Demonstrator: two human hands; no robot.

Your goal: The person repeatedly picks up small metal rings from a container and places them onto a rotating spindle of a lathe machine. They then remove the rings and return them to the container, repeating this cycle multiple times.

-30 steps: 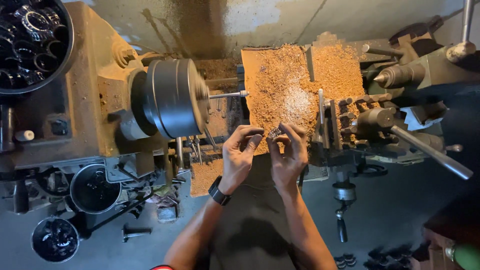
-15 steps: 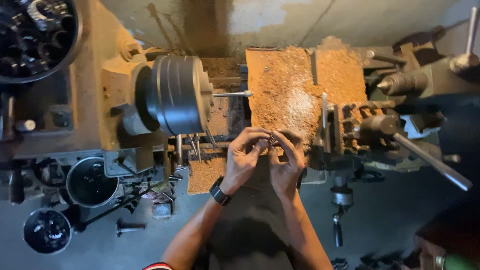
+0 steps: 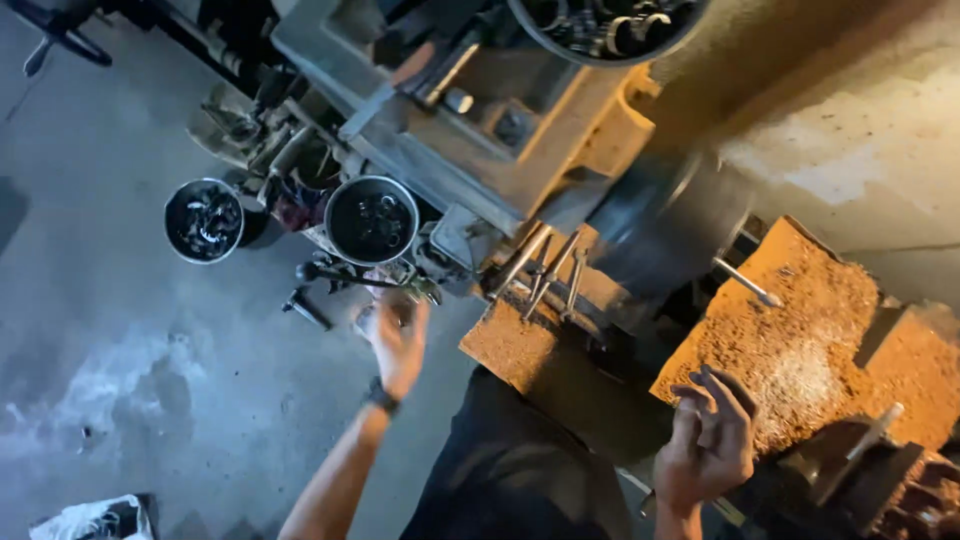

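Hands: left hand (image 3: 393, 338) reaches out, fingers loosely curled around a small metal ring (image 3: 383, 316), though blur hides the grip; right hand (image 3: 706, 443) is half closed and seems empty.
Ring's place: in the left hand, just below the round tin (image 3: 371, 220) of similar parts.
Nearby: second tin (image 3: 204, 220) sits left; lathe chuck (image 3: 668, 232) is blurred, probably spinning.
Doing it well: drop the ring squarely over the tin and keep sleeves off the chuck.
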